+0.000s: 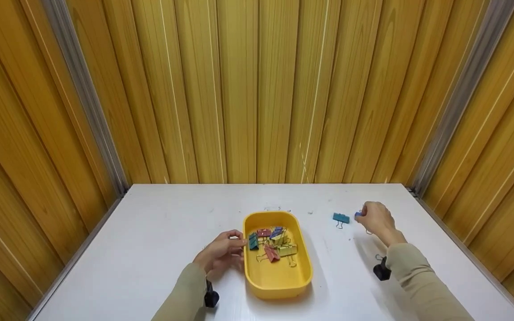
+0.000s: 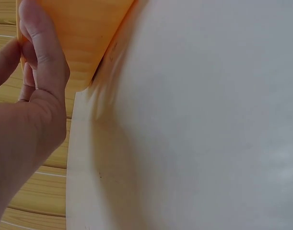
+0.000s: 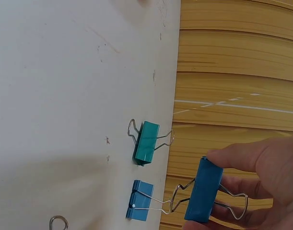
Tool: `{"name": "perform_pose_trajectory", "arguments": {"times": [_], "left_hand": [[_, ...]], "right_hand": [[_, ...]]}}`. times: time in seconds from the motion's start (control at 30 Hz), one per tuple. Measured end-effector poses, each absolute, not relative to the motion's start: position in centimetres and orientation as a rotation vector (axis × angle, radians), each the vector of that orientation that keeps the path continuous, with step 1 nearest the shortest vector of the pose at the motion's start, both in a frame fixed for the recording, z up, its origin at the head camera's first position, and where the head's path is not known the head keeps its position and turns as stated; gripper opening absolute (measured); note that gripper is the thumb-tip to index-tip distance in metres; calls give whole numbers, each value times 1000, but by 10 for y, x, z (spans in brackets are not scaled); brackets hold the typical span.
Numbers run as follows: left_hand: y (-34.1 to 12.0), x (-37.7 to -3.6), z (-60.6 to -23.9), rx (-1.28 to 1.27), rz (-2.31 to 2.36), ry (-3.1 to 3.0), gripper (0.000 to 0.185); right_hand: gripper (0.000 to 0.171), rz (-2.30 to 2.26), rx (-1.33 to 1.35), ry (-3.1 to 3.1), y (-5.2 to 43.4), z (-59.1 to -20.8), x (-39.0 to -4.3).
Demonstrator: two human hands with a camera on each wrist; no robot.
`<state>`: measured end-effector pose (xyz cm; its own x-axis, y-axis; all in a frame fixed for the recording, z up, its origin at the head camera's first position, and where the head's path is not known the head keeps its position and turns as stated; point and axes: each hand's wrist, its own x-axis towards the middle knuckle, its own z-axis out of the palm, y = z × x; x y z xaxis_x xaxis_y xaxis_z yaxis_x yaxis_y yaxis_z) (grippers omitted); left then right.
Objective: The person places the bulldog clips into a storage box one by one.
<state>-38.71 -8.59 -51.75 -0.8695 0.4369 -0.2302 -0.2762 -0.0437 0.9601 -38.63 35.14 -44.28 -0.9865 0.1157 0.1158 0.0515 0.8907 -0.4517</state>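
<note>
Over the remote feed I saw the left hand grasping the left rim of the yellow plastic tray. Inside lay green, red, blue and yellow binder clips, mostly toward the far end. Right of it, a teal binder clip rested on the white table, a blue binder clip nearby. The right hand pinched another blue binder clip.

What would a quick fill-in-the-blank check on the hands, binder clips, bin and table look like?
1. The right hand pinches a ____ binder clip.
2. The left hand touches a ____ plastic bin.
3. Inside the bin lie ____ red binder clips.
4. Outside it, the teal binder clip rests on a ____ table.

Missing words: blue; yellow; two; white.
</note>
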Motion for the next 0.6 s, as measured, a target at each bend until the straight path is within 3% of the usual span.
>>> {"name": "perform_pose_trajectory", "arguments": {"times": [0.6], "left_hand": [[-86, -387, -518, 145, 1965, 1747, 18]], "right_hand": [[23, 674, -59, -2927, 325, -432, -386]]}}
